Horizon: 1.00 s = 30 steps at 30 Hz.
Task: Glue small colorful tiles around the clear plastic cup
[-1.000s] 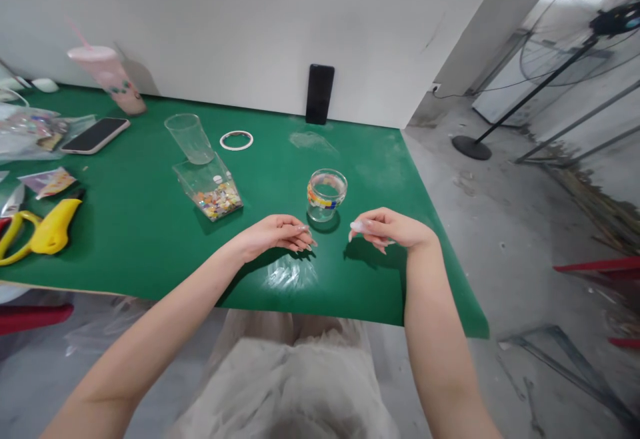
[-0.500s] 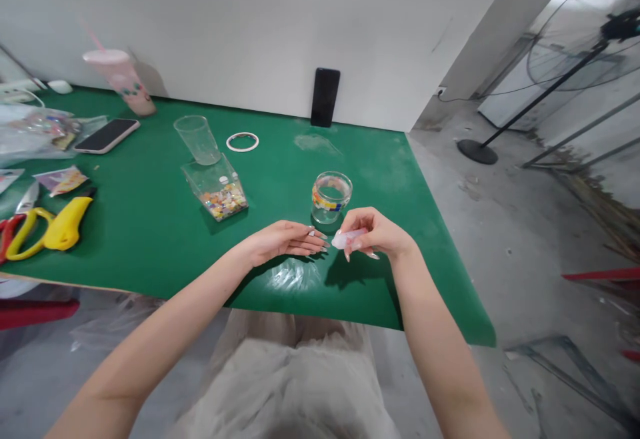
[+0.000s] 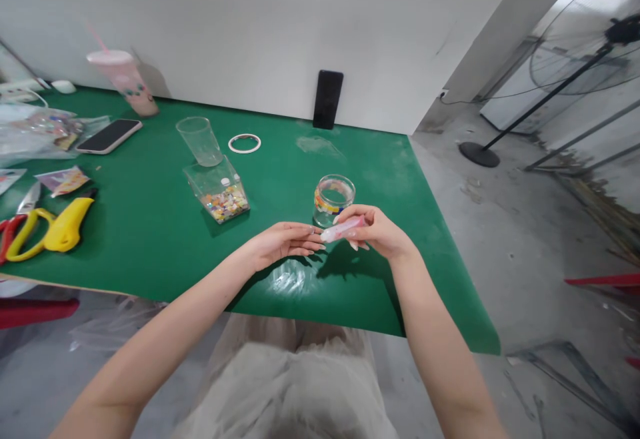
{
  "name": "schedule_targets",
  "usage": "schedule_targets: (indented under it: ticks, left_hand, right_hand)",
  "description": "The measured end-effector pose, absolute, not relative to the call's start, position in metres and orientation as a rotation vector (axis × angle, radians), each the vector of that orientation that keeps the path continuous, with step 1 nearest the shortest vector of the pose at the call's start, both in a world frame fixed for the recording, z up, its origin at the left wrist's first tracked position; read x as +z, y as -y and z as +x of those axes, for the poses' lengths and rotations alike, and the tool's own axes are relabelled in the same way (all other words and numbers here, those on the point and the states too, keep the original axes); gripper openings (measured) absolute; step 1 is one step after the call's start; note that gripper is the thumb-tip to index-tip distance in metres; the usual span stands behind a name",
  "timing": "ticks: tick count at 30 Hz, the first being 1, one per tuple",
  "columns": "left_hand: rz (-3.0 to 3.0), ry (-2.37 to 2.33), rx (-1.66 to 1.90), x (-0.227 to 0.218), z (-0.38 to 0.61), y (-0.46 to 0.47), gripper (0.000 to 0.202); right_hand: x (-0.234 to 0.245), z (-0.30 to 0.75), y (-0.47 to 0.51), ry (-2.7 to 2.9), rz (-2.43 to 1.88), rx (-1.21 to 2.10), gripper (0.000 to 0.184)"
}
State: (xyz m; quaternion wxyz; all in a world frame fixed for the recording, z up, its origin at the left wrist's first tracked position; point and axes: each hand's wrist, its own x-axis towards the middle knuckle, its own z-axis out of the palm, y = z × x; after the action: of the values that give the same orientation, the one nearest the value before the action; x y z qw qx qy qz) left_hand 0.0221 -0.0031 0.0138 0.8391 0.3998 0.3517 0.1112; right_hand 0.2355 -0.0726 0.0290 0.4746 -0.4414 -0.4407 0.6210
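In my right hand [image 3: 383, 232] is a small pink-and-white glue tube [image 3: 345, 228], gripped between thumb and fingers. Its pale tip points left and meets the fingertips of my left hand [image 3: 287, 239]. Thumb and index finger of that left hand pinch a tiny white mosaic tile, now mostly hidden by the fingers and the tube; the other fingers stretch out towards the right. Just behind my right hand stands a clear glass cup [image 3: 335, 192], ringed by a band of yellow, orange, white and blue tiles. My right fingers overlap its lower right side in view.
A clear box of mixed tiles [image 3: 226, 202] sits left of the hands, with a tilted clear cup [image 3: 203, 142] behind it. Beyond are a white ring [image 3: 245, 143] and a black phone [image 3: 328, 100] against the wall. Yellow-handled scissors [image 3: 65, 227] and a pink tumbler [image 3: 125, 82] stand far left.
The glue tube in my right hand has moved left and turned more lengthwise, so its tip now reaches my left fingertips. The left hand has barely moved.
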Motion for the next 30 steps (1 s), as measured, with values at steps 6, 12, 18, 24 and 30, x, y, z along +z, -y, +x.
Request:
schedule_targets:
  ticks: [6,12,18,24,30]
  left_hand:
    - [0.843,-0.728,0.220,0.013,0.022,0.003,0.019]
    - [0.777,-0.723,0.264,0.006,0.021,0.001,0.015]
    - [0.774,-0.761,0.277,0.008,0.026,0.006,0.013]
    - [0.781,-0.773,0.280,0.013,0.028,0.008,0.014]
    - [0.778,-0.747,0.294,0.011,0.027,0.009,0.015]
  right_hand:
    - [0.031,0.224,0.070,0.927,-1.062,1.323,0.025]
    - [0.033,0.222,0.073,0.885,-1.079,1.288,0.024]
    - [0.031,0.222,0.070,0.833,-1.109,1.240,0.024]
    - [0.031,0.216,0.068,0.856,-1.129,1.201,0.022]
    - [0.025,0.220,0.071,1.076,-1.182,1.301,0.022]
